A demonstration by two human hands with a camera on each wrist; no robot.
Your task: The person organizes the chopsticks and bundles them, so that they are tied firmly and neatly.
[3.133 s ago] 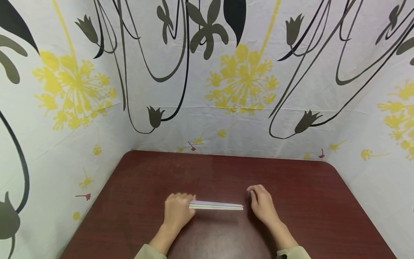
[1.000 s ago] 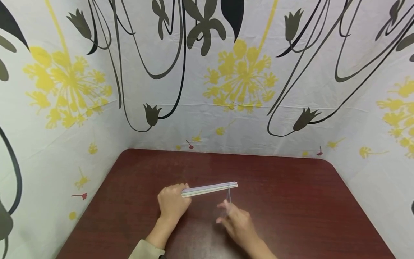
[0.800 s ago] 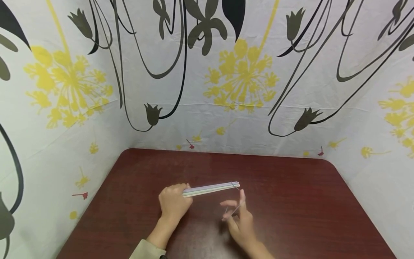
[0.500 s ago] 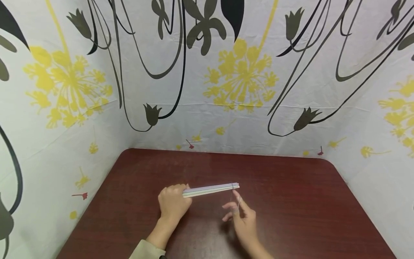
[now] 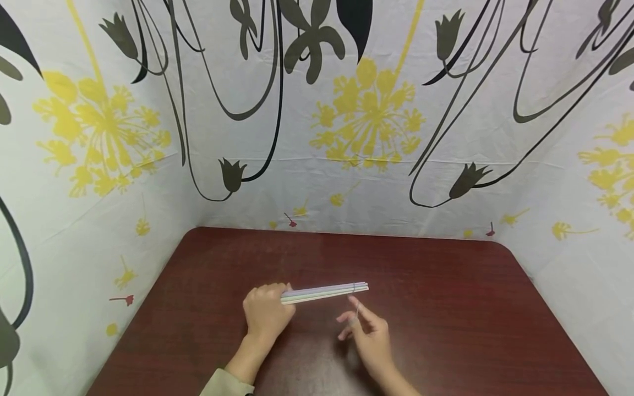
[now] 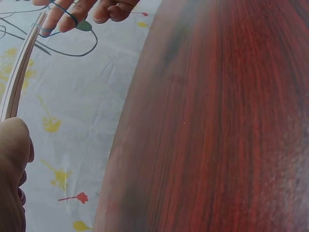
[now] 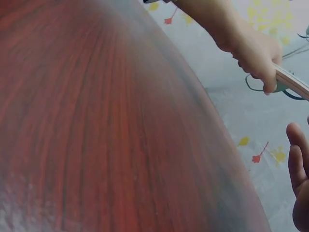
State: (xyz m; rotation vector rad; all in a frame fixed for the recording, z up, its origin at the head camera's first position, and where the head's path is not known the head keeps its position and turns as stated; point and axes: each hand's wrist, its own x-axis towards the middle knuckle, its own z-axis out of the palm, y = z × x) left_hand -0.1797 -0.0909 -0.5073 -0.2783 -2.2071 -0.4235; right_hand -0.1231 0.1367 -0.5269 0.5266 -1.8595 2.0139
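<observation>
At far left, a white cloth (image 5: 64,264), printed with yellow, grey, black and red plant shapes, hangs and runs behind the dark red table (image 5: 446,308) toward the right. Next comes a pale green sleeve (image 5: 227,383) at the lower edge, and from it the left hand (image 5: 267,311), its fingers curled closely round one end of a bundle of sticks (image 5: 319,292). The sticks, pale white, lilac and greenish, lie side by side and point right with their far end slightly raised, in front of the person over the middle of the table. Near that far end a thin bluish band (image 6: 72,16) passes round them and reaches down to the right hand (image 5: 371,333). That hand is just below and right of the tips, its fingers loosely spread, the band looped over them; how many fingers it goes round, I cannot tell. Farther right, the table stretches to its rounded back corner against the cloth.
</observation>
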